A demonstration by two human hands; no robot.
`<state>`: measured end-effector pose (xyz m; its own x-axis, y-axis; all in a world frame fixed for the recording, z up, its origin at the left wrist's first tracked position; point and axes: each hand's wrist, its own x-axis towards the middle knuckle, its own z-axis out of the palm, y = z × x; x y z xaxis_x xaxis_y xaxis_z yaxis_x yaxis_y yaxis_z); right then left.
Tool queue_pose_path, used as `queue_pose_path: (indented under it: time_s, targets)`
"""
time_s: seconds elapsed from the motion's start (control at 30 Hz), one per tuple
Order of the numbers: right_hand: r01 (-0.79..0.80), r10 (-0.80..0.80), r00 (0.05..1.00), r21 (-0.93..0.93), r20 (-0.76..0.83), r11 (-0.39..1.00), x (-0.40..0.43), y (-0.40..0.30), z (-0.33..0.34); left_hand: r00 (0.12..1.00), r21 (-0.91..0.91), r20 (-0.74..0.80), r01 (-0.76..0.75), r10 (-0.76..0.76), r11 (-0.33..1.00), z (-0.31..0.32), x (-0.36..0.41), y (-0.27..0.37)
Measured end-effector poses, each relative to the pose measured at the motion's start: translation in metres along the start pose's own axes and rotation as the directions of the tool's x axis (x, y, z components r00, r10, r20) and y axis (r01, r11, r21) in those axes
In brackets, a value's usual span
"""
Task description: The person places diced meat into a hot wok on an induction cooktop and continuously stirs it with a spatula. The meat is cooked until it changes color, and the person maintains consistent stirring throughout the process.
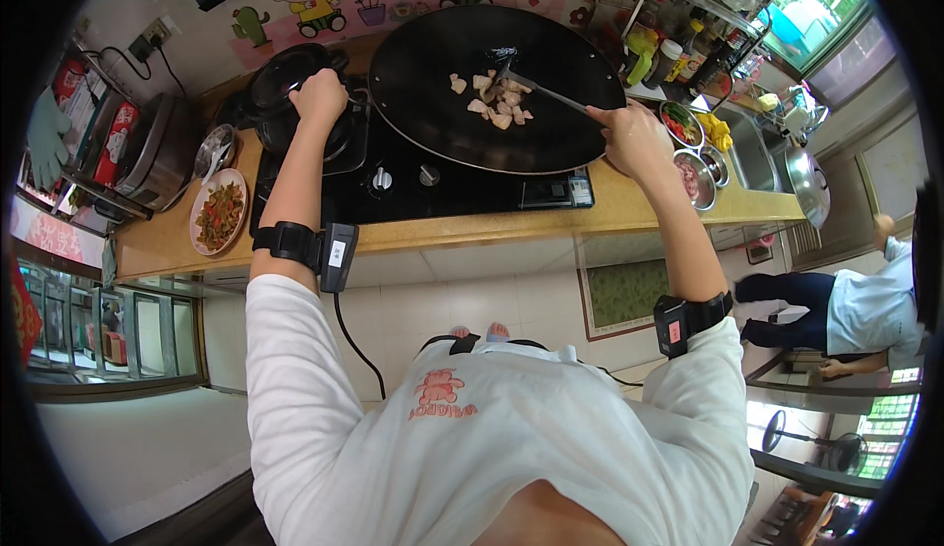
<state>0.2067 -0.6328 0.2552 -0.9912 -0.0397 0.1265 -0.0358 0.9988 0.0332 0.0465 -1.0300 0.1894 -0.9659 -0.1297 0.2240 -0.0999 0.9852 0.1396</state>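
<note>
A large black wok (442, 125) stands on the right side of the black gas hob (472, 203), with pieces of pale, cooked-looking meat (504, 112) in its middle. My right hand (640, 136), at the wok's right rim, grips the handle of a metal spatula (557, 96), whose blade lies among the meat. Over the left burner sits a dark pot (273, 129) with a dark glass lid (284, 77). My left hand (321, 99) is closed on the top of this lid; the knob is hidden under the fingers.
A plate of cooked vegetables (219, 212) and a metal bowl with a spoon (216, 149) lie left. Right are bowls of cut peppers (682, 125) and raw meat (693, 177), a sink (745, 151), a large metal lid (807, 186) and a bottle rack (708, 0). Another person (863, 313) stands far right.
</note>
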Motion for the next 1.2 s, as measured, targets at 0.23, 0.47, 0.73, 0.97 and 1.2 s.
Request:
queue_pose_path:
  time_s: [0.23, 0.47, 0.73, 0.97, 1.2]
  targets:
    - [-0.002, 0.002, 1.000, 0.011, -0.030, 1.000, 0.004, 0.011, 0.013, 1.000, 0.001, 0.006, -0.002, 0.002, 1.000, -0.001, -0.002, 0.001]
    - [0.074, -0.074, 0.990, -0.005, -0.124, 0.997, 0.000, 0.004, 0.035, 1.000, 0.005, -0.006, -0.008, 0.008, 1.000, 0.001, -0.002, 0.001]
    - [0.010, -0.010, 1.000, 0.011, 0.009, 1.000, -0.001, 0.017, 0.017, 1.000, -0.009, -0.029, -0.012, 0.011, 1.000, 0.003, -0.002, 0.000]
    - [0.059, -0.063, 0.996, -0.059, -0.067, 0.997, -0.002, 0.006, 0.019, 0.999, 0.002, -0.034, -0.001, 0.002, 1.000, 0.003, 0.000, 0.001]
    - [0.109, -0.115, 0.992, -0.099, -0.059, 0.989, 0.006, 0.008, 0.010, 1.000, 0.032, 0.028, 0.007, -0.008, 0.999, -0.002, -0.001, 0.002]
